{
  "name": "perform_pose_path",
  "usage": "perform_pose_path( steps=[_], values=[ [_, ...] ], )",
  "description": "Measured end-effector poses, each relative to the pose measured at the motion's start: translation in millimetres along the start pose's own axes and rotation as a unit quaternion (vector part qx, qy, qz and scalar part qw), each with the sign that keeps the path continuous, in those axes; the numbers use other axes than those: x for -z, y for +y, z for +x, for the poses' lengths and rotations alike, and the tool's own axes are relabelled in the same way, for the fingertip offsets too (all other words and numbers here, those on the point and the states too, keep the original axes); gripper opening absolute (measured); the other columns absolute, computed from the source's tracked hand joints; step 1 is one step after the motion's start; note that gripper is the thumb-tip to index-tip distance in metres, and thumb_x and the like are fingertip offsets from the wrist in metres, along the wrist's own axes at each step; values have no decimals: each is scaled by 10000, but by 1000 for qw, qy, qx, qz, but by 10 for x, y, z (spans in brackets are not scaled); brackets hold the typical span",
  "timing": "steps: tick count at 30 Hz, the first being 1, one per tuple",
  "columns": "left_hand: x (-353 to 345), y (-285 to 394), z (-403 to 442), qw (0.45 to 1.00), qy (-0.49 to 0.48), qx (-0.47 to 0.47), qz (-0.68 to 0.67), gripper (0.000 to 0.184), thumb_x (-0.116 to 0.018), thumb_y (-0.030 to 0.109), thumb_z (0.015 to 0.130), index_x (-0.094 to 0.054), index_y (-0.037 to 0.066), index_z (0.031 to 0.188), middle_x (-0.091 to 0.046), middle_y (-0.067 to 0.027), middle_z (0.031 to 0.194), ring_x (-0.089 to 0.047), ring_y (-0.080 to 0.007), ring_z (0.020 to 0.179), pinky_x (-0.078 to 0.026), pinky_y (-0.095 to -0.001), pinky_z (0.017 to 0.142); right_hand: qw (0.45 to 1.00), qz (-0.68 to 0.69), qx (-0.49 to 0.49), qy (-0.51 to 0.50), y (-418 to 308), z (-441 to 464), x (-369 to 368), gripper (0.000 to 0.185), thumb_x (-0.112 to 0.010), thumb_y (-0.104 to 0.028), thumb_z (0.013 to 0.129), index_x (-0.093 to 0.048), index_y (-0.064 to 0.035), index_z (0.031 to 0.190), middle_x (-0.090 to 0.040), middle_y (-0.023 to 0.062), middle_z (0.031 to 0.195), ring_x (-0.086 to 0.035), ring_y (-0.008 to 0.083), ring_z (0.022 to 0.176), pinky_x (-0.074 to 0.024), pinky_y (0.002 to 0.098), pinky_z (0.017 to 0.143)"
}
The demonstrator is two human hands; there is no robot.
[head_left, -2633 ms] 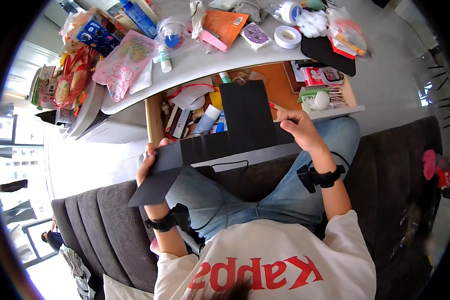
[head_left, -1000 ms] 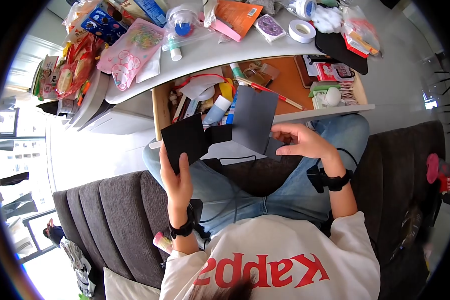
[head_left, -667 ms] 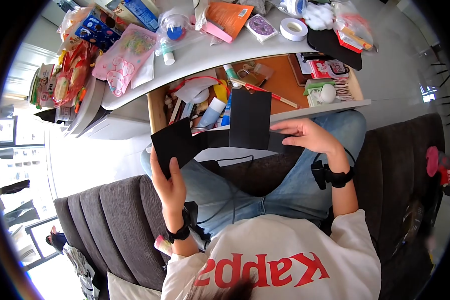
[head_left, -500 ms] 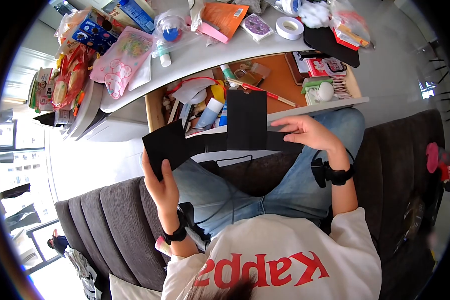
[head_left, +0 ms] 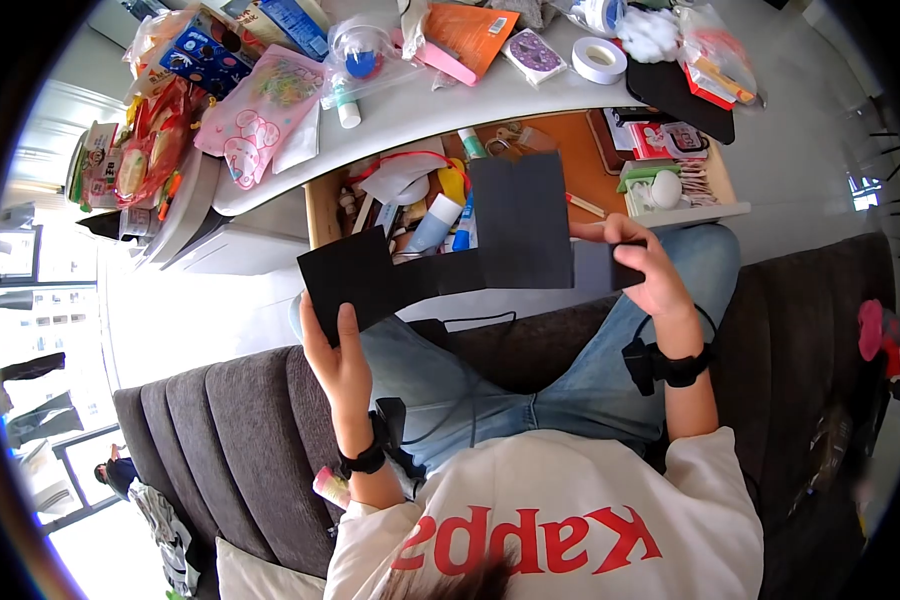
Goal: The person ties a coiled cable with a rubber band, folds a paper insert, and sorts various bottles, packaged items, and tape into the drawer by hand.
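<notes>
A flat black piece of what looks like cardboard (head_left: 522, 222), with wide panels joined by a narrow strip, spans the space between my hands above my lap. My left hand (head_left: 340, 360) grips its left panel, thumb on top and fingers underneath. At the other end, my right hand (head_left: 655, 275) pinches the narrow end flap, which bends upward at the fingers. Behind the cardboard stands an open drawer (head_left: 720, 210) holding a white-capped tube (head_left: 436, 222), a white egg-shaped item (head_left: 666, 188) and cotton swabs (head_left: 698, 182). The tall middle panel hides part of the drawer.
Above the drawer, the white desk (head_left: 400, 125) carries a tape roll (head_left: 599, 60), a pink patterned bag (head_left: 260, 115), an orange packet (head_left: 467, 35) and a black mat (head_left: 680, 100). A dark sofa (head_left: 230, 430) surrounds my legs. A black cable (head_left: 470, 400) hangs across my lap.
My right hand has closed on the cardboard's right end and bent the flap up. The middle panel has tilted slightly. The view has shifted a little.
</notes>
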State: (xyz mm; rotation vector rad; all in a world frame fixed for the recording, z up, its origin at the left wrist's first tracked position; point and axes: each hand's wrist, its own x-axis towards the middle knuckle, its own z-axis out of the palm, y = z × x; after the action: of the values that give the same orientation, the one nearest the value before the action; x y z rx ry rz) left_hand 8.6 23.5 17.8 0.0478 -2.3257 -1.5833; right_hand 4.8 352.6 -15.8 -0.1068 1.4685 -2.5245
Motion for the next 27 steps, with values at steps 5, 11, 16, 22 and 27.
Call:
perform_pose_path(
  steps=[5,11,16,22,27],
  values=[
    [-76,-27,-47,999,0,29,-41,426,-518,117,900,-365,-66,1253,-531,-76,1043,-492,-101,907,-405,-211,804,985,170,30,6,99,25,-101,242,-539,-186,814,-462,-52,1001,-462,237,1228,-459,279,1153,-396,396,937],
    [-113,37,-104,995,-25,48,-78,422,-515,110,899,-363,-68,1250,-532,-82,1082,-498,-110,953,-398,-229,843,991,134,28,-1,260,52,-166,522,-522,-74,816,-334,-42,1303,-348,168,1352,-423,236,1192,-396,423,948],
    [-179,80,-149,985,-43,63,-156,429,-508,87,896,-346,-48,1269,-519,-78,1109,-497,-116,973,-400,-241,857,980,195,34,-3,324,102,-301,716,-614,-215,773,-242,-59,1364,-299,127,1384,-328,212,1257,-275,397,1025],
    [-192,199,-126,970,-75,99,-210,430,-499,77,896,-340,-30,1281,-516,-77,1108,-500,-116,964,-413,-243,838,992,84,84,-38,381,85,-499,928,-670,-248,734,-66,-86,1419,-249,85,1409,-272,176,1284,-185,341,1062],
    [-317,246,-154,996,-95,1,-1,360,-474,54,897,-381,-56,1226,-577,-128,1022,-548,-150,927,-424,-259,830,974,-179,124,60,326,29,-637,791,-562,-156,815,-58,-68,1418,-225,96,1424,-253,170,1287,-195,327,1051]
  ],
)
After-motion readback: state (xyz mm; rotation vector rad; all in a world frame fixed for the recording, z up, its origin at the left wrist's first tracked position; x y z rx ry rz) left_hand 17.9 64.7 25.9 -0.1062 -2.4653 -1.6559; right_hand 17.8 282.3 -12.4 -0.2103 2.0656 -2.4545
